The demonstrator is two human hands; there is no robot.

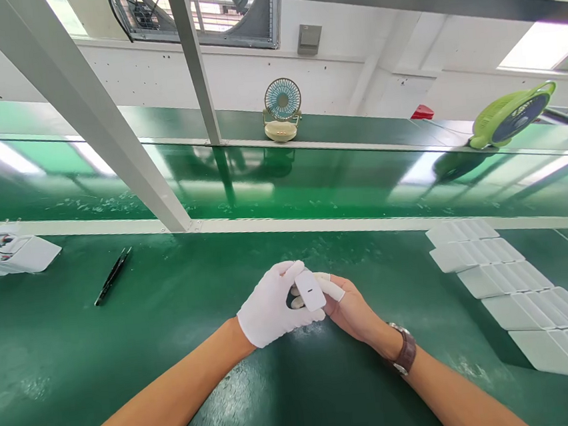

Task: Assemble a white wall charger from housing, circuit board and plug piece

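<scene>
In the head view my left hand (277, 305), in a white glove, is closed around a small white plastic case (310, 290). The case has rounded corners and a short dark slot on the face turned up to me. My right hand (349, 304), with white finger cots on its fingers and a watch at the wrist, grips the same case at its right edge. Both hands hold it above the green tabletop (197, 355). The undersides of the case and some fingertips are hidden.
Black tweezers (113, 276) lie to the left. White housings with wires (21, 252) are at the far left. Rows of white plastic pieces (511, 278) stand at the right. Metal posts (105, 130) rise behind; a small fan (282, 102) and a green fan (510, 116) stand farther back.
</scene>
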